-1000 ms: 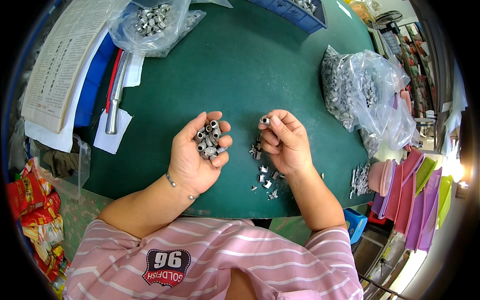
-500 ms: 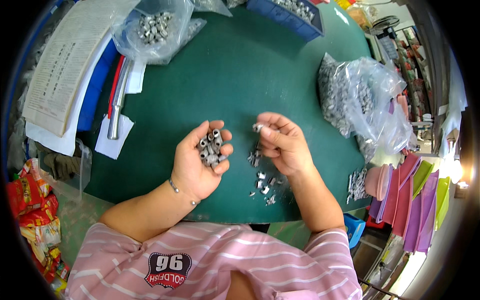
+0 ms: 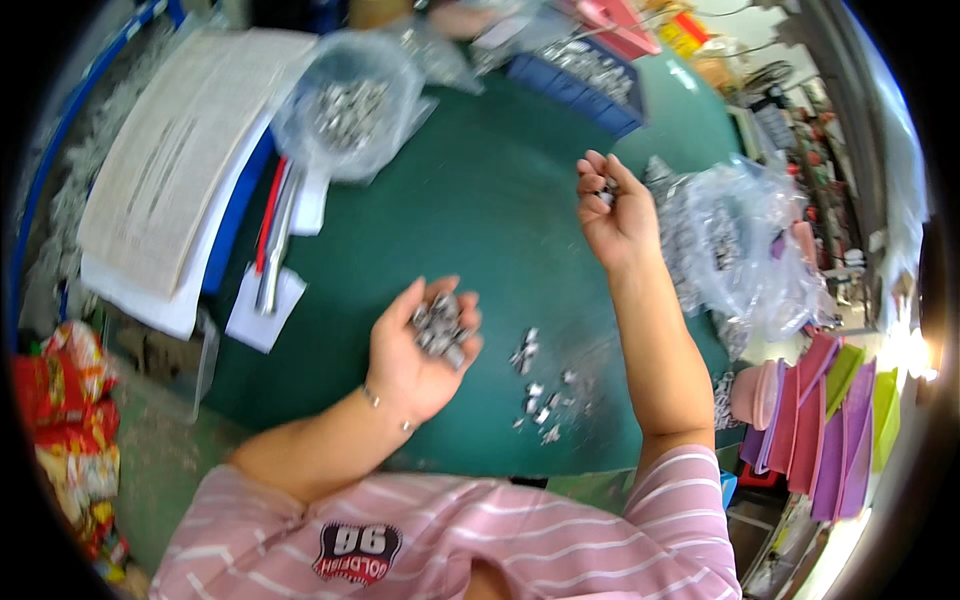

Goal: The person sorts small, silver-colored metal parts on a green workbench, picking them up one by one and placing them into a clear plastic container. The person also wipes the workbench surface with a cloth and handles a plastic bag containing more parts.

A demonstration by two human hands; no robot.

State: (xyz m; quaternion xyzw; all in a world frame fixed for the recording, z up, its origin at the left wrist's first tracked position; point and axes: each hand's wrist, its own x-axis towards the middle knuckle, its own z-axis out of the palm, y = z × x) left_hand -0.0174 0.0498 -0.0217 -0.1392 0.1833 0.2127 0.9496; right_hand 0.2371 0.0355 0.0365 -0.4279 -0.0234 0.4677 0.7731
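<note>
Metal parts (image 3: 440, 322), small, silvery, cylindrical, heaped in upturned palm of left hand (image 3: 418, 352), fingers half curled, cupping loosely over green table (image 3: 480, 200). More parts scattered on table (image 3: 540, 395) just right of that hand. Right hand (image 3: 612, 208) raised, reaching far toward clear plastic bag (image 3: 745, 250), fingertips pinched on small silvery piece (image 3: 606, 190), wrist bent back

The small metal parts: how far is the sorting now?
Done: a handful of small metal parts lies gathered in the open left hand. In hand: the right hand holds one part raised near the clear bag. Left: loose parts scattered on the green table.
</note>
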